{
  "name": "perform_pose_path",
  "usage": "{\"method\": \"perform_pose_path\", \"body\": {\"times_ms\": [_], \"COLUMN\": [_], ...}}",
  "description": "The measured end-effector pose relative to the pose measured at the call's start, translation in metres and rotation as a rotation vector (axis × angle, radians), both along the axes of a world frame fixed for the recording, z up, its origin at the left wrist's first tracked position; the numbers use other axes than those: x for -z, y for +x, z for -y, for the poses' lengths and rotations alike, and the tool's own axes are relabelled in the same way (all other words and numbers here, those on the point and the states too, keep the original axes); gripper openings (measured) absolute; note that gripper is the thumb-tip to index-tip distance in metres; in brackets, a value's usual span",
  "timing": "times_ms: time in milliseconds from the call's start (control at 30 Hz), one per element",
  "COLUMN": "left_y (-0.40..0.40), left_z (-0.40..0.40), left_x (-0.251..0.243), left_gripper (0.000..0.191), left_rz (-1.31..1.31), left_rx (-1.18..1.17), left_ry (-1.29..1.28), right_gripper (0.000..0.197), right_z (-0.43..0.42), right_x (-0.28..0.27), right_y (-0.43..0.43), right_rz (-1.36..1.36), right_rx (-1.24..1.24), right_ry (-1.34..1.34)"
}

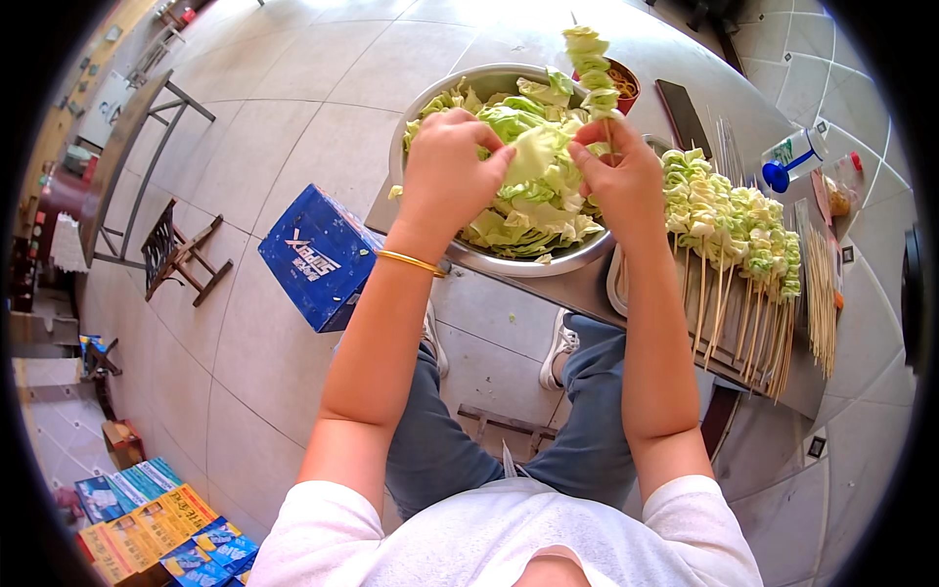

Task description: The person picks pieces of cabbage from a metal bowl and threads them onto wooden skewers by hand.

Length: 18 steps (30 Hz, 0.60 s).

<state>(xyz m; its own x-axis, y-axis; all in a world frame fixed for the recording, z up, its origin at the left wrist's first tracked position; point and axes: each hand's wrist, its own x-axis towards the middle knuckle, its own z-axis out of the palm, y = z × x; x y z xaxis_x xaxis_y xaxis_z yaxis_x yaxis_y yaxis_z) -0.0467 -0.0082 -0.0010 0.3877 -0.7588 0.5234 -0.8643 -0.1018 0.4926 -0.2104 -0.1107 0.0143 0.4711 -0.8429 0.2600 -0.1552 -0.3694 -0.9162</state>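
Note:
Between thumb and fingers, my left hand pinches the edge of a pale green cabbage leaf. My right hand grips a bamboo skewer threaded with folded cabbage, its tip pointing away from me. The leaf's right edge meets my right fingertips; whether the skewer pierces it I cannot tell. Below both hands sits a wide steel bowl heaped with loose cabbage leaves. To the right, several finished cabbage skewers lie side by side on a tray, bare stick ends towards me.
A bundle of bare bamboo skewers lies at the table's right. Behind are a dark flat phone-like object, a red tub, a blue-capped plastic bottle and a red-lidded jar. A blue carton stands left of the table.

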Motion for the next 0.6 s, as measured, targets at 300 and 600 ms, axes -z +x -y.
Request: {"method": "perform_pose_path", "body": {"times_ms": [300, 600], "left_y": [0.041, 0.037], "left_z": [-0.016, -0.024], "left_x": [-0.013, -0.02], "left_gripper": [0.02, 0.018], "left_rz": [-0.294, -0.448], "left_rx": [-0.236, -0.097], "left_ry": [-0.096, 0.1], "right_gripper": [0.021, 0.022], "right_z": [-0.009, -0.004], "right_x": [-0.009, 0.001], "right_y": [-0.006, -0.002], "right_rz": [-0.319, -0.331], "right_rx": [-0.195, -0.31], "right_ry": [-0.031, -0.073]}}
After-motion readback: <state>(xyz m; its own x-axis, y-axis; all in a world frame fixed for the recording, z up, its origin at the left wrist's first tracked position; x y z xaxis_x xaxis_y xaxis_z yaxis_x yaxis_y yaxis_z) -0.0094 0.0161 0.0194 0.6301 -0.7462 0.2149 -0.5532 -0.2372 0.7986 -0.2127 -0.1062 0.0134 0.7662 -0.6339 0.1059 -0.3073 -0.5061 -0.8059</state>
